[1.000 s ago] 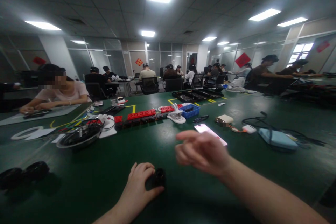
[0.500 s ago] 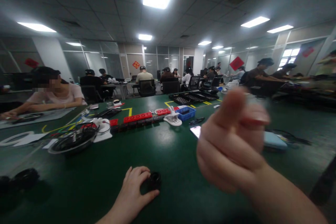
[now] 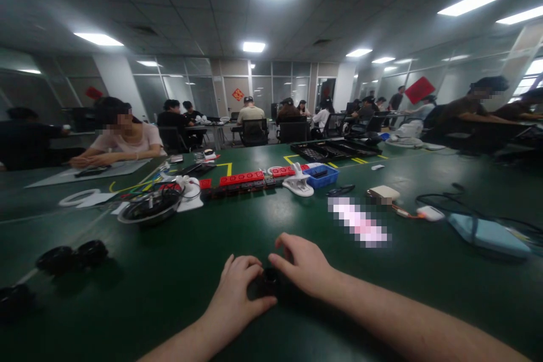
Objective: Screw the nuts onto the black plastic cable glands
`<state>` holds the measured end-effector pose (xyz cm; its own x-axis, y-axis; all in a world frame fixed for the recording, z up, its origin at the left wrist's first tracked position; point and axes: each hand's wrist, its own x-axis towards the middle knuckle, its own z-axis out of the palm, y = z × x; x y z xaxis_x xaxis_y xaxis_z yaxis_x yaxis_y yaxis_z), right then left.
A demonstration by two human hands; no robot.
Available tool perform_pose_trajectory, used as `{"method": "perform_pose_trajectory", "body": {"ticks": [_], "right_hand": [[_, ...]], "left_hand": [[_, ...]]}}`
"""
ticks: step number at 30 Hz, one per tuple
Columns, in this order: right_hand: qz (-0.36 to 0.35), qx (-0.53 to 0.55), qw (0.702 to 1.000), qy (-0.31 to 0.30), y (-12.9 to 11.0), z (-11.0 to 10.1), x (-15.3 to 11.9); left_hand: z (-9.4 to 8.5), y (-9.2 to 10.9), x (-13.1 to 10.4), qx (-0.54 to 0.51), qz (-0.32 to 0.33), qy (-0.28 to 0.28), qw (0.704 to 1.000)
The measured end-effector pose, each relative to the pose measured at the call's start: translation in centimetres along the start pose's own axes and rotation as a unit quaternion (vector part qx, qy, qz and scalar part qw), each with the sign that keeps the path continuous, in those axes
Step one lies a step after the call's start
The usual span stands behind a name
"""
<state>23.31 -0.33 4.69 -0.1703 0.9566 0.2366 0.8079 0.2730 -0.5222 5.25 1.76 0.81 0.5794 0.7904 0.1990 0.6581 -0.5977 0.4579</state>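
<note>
On the dark green table (image 3: 178, 271) stands a small black round part (image 3: 270, 277) with a ring-like top. My left hand (image 3: 244, 285) curves round it from the left, fingers behind and thumb in front, closed on it. From the right, my right hand (image 3: 303, 263) hovers at the part's upper edge. Its thumb and forefinger are apart, and I see nothing between them; the other fingers are tucked out of sight. Whether the right fingertips touch the part I cannot tell.
Black round parts (image 3: 55, 261) lie at the left. Farther back are a metal bowl (image 3: 148, 209) with cables, red blocks (image 3: 241, 179), a white clamp (image 3: 299, 182) and a blue bin (image 3: 323, 176). At the right lies a light-blue case (image 3: 487, 235). A co-worker (image 3: 127, 136) sits across at the left.
My right hand has come down from close in front of the camera to beside the black round part. My left hand stays round the part. The view has turned slightly left.
</note>
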Motion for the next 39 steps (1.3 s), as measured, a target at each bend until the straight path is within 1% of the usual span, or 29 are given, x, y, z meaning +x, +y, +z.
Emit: {"method": "perform_pose_trajectory", "body": {"ticks": [7, 16, 24, 32, 39], "right_hand": [[-0.052, -0.087, 0.995, -0.007, -0.7, 0.4, -0.8], [-0.125, -0.116, 0.985, -0.023, -0.8, 0.8, -1.2], [-0.163, -0.095, 0.981, -0.038, -1.0, 0.6, -1.2], [-0.196, -0.024, 0.979, -0.048, -0.4, 0.9, -1.1], [-0.227, 0.032, 0.971, -0.06, 0.0, 1.1, -1.3]], "left_hand": [[-0.2, 0.4, -0.2, 0.004, -0.001, 0.009, 1.0], [-0.1, 0.4, -0.3, 0.009, 0.002, 0.019, 1.0], [-0.1, 0.2, -0.3, 0.018, 0.009, 0.025, 0.999], [0.0, 0.1, -0.2, 0.021, 0.014, 0.016, 1.0], [0.0, 0.2, -0.3, 0.016, 0.015, 0.016, 1.0]]}}
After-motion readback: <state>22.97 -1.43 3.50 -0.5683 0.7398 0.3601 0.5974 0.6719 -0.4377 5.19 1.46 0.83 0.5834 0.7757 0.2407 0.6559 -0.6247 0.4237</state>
